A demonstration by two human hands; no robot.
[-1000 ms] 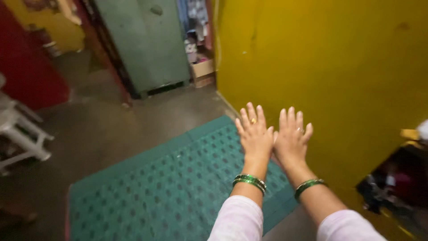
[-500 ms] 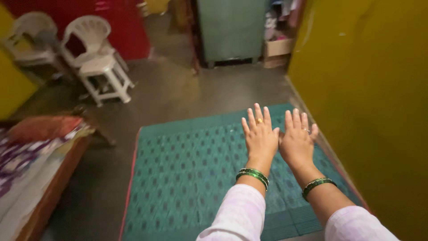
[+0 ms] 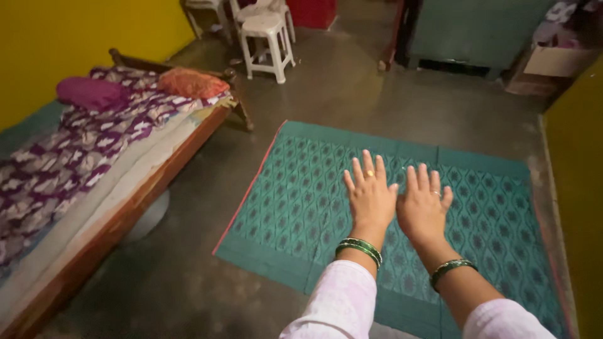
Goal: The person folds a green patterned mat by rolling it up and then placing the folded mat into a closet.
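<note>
While hands hover flat, empty, over green mat, bed edge left.

- The room is rather dim, with warm and soft indoor light; no lamp or window shows in the frame
- The grey floor has a pale shine in the upper middle of the frame, so light seems to come from the far side
- Under the bed, at the left, there is a dark shadow
- The left hand and right hand are evenly lit and quite sharp; they cast no clear shadow on the green mat
- The white stool at the top edge is a little soft
- The upper right corner is dark and loses detail
- Lines lean outwards near the edges, a wide-angle distortion
</note>
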